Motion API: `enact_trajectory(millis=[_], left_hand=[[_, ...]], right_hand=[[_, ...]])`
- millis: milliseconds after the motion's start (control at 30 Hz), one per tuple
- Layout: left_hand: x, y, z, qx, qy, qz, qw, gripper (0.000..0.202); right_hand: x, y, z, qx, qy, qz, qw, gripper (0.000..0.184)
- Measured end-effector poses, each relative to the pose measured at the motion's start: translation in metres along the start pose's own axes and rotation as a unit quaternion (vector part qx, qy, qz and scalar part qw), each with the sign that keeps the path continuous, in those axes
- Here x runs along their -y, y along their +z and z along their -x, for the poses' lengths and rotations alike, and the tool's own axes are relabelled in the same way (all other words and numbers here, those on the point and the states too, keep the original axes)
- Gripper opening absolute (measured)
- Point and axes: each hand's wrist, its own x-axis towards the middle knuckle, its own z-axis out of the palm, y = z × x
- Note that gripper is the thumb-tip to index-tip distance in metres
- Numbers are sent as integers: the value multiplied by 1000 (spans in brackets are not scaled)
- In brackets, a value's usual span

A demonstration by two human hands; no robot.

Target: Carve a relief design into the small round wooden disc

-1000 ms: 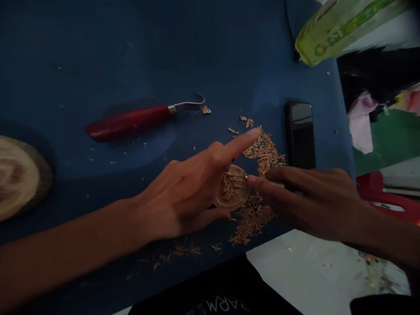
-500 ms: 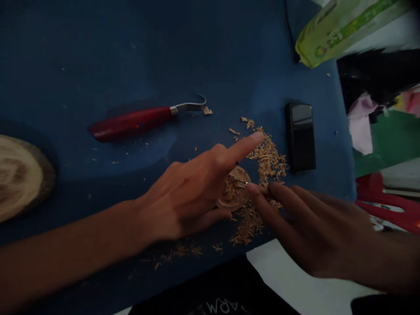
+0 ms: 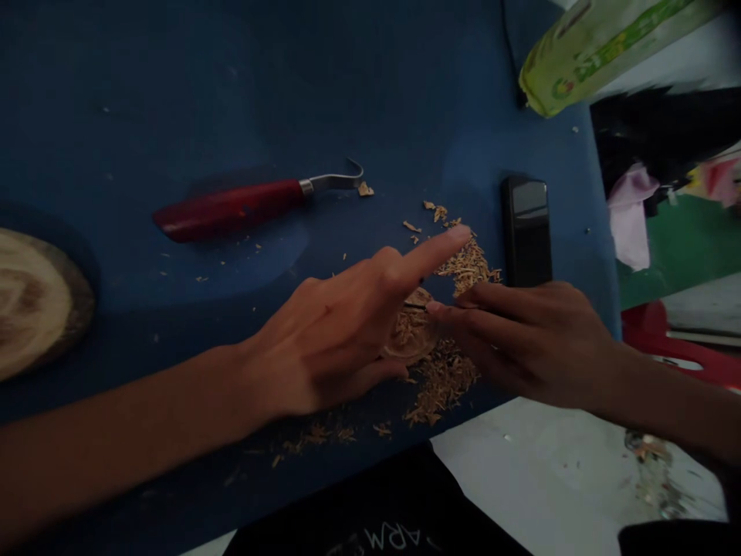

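My left hand (image 3: 353, 328) grips a small round wooden piece (image 3: 412, 340) against the blue table, thumb at its near edge and index finger stretched out beyond it. The wood's face is hollowed and littered with shavings. From the right, my right hand (image 3: 532, 340) is closed round a thin carving tool (image 3: 415, 306). Its metal end reaches over the upper part of the wood; the handle is hidden by my fingers. Wood shavings (image 3: 445, 386) lie around the piece on both sides.
Above the hands lies a hook knife (image 3: 243, 208) with a red handle. A black phone-like box (image 3: 528, 232) sits beyond my right hand. A wood slice (image 3: 35, 301) is at the left, a green bottle (image 3: 556, 77) at the upper right. The blue table (image 3: 605, 255) ends at the right.
My right hand has swung away from me with the carving tool, whose tip end now lies higher on the wood. My left hand keeps its hold, nearly unmoved.
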Motion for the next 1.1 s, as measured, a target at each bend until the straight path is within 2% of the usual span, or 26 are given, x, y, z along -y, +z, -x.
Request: enact_trajectory(millis=[100, 267, 433, 567, 700, 800, 867, 933, 1000, 1100], left_hand=[[2, 3, 2, -10, -7, 5, 1000, 147], [4, 2, 4, -4, -10, 30, 999, 143], [2, -1, 5, 10, -32, 45, 998, 139], [0, 2, 4, 9, -38, 25, 999, 137], [1, 4, 1, 5, -10, -2, 1000, 142], [0, 2, 0, 7, 2, -8, 1000, 129], [-1, 0, 0, 3, -2, -13, 1000, 126], [-2, -1, 0, -2, -6, -14, 1000, 134], [-2, -1, -1, -3, -6, -11, 1000, 140], [-1, -2, -2, 0, -3, -2, 1000, 137]], right_hand=[[-8, 1, 3, -33, -15, -21, 999, 24], [6, -5, 4, -51, -2, 79, 996, 25], [14, -3, 8, -48, -25, 88, 995, 25], [23, 1, 10, -42, -33, 123, 991, 35], [37, 6, 12, -50, -33, 141, 988, 46], [41, 6, 12, -42, -17, 137, 990, 44], [36, 5, 11, -28, -5, 119, 992, 39], [27, 2, 9, -24, -8, 100, 995, 34], [15, 0, 7, -26, -21, 79, 996, 31], [-3, 0, 2, -16, -49, 48, 998, 30]])
